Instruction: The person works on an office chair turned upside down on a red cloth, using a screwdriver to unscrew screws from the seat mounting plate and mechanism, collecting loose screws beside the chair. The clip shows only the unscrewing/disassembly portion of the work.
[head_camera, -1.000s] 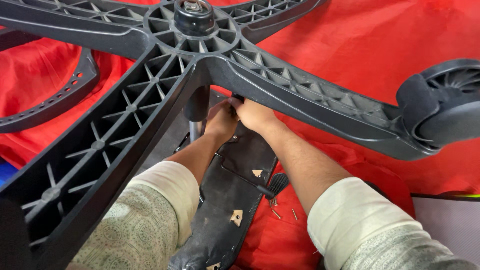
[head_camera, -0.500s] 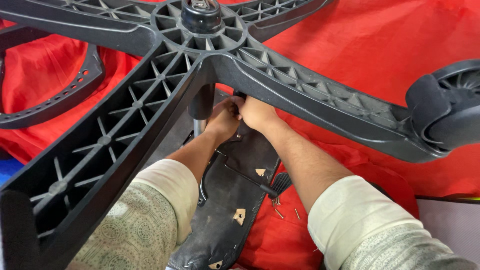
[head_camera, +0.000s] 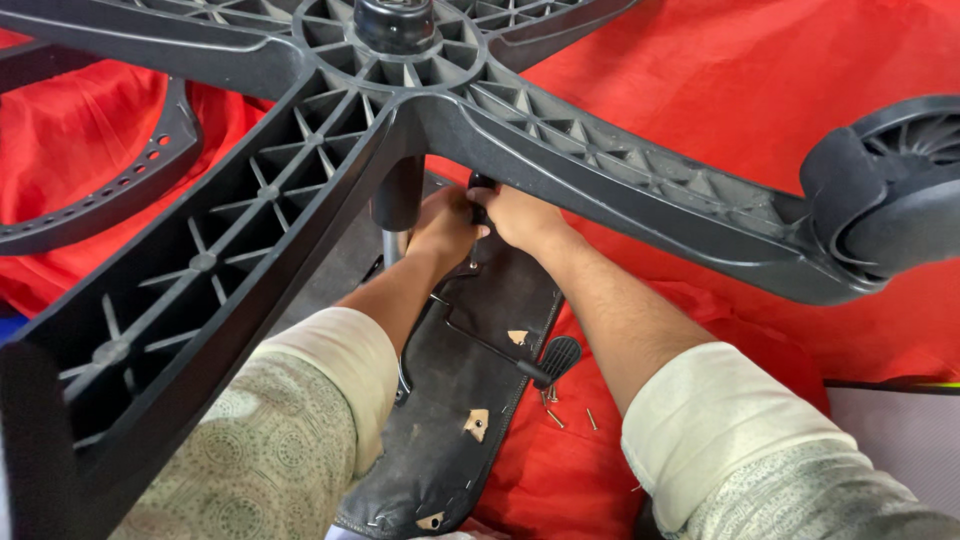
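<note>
An upturned office chair fills the view. Its black five-armed base, ribbed on the underside, stands over the seat's dark underside. Both my arms reach beneath the base arms. My left hand and my right hand are pressed together beside the metal centre column. They are closed around a short black handle that sticks up between them. What the handle's lower end meets is hidden by my fingers.
A black castor wheel sits on the end of the right base arm. A black lever with a paddle end lies across the seat's underside. A few loose screws rest on the red cloth. A curved black armrest part lies at left.
My hands stay clasped at the same spot under the base. The view has drifted slightly, so the castor wheel sits a little further right.
</note>
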